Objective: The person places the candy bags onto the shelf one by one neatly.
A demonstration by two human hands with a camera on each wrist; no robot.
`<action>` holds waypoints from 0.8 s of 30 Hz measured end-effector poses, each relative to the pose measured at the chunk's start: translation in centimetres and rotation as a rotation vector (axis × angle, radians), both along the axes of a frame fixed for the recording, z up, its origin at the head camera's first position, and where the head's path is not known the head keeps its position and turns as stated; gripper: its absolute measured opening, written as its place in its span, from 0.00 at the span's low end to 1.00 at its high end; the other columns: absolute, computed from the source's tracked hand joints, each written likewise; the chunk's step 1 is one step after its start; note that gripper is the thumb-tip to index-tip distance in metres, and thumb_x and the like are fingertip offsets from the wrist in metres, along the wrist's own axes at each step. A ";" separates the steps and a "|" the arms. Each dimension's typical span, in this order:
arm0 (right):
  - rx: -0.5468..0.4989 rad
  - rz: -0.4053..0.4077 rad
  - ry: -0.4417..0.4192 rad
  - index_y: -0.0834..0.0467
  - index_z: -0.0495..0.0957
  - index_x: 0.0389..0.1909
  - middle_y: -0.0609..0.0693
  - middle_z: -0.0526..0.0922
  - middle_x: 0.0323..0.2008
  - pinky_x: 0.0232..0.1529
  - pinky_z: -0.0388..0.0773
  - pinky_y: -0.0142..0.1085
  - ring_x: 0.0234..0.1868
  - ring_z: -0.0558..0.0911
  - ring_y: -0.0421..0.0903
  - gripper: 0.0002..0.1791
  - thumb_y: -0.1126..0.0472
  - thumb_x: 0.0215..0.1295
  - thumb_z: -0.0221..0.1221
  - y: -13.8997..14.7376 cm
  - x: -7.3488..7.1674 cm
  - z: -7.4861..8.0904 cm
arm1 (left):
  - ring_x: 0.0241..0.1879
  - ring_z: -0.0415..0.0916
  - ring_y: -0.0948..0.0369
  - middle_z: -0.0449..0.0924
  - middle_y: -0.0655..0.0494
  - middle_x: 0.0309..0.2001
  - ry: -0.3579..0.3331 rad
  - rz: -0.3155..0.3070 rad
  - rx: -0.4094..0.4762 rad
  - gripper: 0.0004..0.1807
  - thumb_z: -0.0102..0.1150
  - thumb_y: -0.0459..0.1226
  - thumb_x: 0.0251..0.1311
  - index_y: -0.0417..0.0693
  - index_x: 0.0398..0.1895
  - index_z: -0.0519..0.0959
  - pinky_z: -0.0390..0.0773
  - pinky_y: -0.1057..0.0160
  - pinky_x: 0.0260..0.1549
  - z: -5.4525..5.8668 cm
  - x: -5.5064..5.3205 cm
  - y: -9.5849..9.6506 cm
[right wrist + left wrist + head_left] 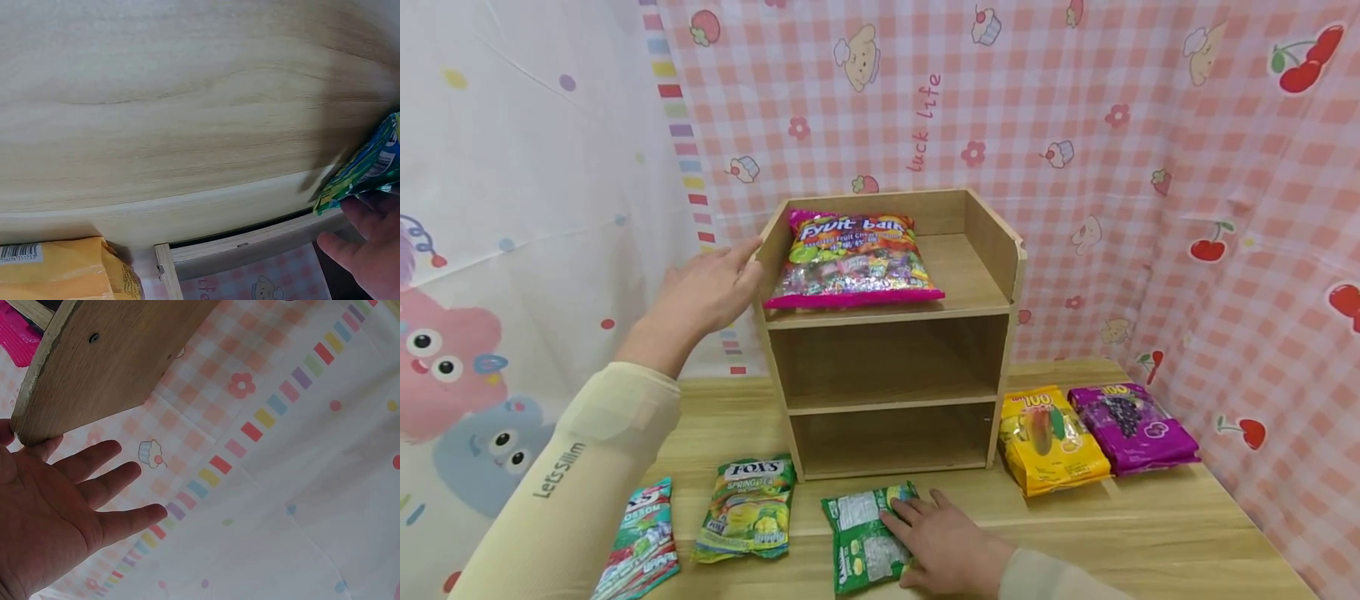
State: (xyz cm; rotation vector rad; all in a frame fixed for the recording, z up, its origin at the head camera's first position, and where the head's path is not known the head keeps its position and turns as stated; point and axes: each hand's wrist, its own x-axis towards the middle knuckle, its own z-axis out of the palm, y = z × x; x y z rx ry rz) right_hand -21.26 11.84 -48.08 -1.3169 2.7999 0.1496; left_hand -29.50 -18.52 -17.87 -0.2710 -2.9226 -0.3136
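My left hand (pixel 703 292) is at the upper left of a small wooden shelf (pixel 887 402). In the left wrist view, the thumb and forefinger of that hand (pixel 53 512) pinch the corner of its side board (pixel 100 369), while the other fingers stretch out straight. A green candy bag (pixel 868 537) lies in front of the shelf with pale printed panels facing up. My right hand (pixel 958 546) rests over its right part, fingers spread and fairly straight. In the right wrist view, fingertips touch the bag (pixel 372 169); the thumb is hidden there.
A pink-edged Fruit Balk bag (pixel 857 262) lies on the top shelf. Left on the table are a Fox's Spring Tea bag (pixel 748 508) and a teal-and-red bag (pixel 640 537). To the right lie yellow (pixel 1052 442) and purple bags (pixel 1131 429). Printed curtains hang behind.
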 end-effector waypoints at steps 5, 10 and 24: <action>0.022 -0.048 0.031 0.54 0.61 0.75 0.53 0.68 0.70 0.64 0.67 0.55 0.69 0.69 0.52 0.39 0.36 0.70 0.53 0.6 0.0 -0.1 | 0.73 0.49 0.37 0.50 0.44 0.77 -0.001 -0.002 0.006 0.34 0.19 0.54 0.71 0.64 0.80 0.46 0.49 0.25 0.60 0.0 0.0 0.1; 0.049 -0.091 0.084 0.55 0.66 0.72 0.54 0.71 0.68 0.63 0.69 0.53 0.67 0.72 0.52 0.35 0.40 0.72 0.52 1.2 -0.2 0.1 | 0.73 0.48 0.37 0.50 0.45 0.77 -0.007 -0.003 0.013 0.34 0.19 0.54 0.71 0.64 0.81 0.45 0.47 0.25 0.60 0.1 0.0 0.1; -0.138 -0.022 0.143 0.56 0.79 0.60 0.51 0.83 0.52 0.42 0.83 0.41 0.44 0.85 0.45 0.19 0.56 0.70 0.58 1.8 -0.8 0.7 | 0.72 0.50 0.36 0.51 0.44 0.77 -0.010 -0.003 -0.007 0.34 0.17 0.54 0.72 0.62 0.81 0.45 0.50 0.26 0.59 -0.1 0.0 0.1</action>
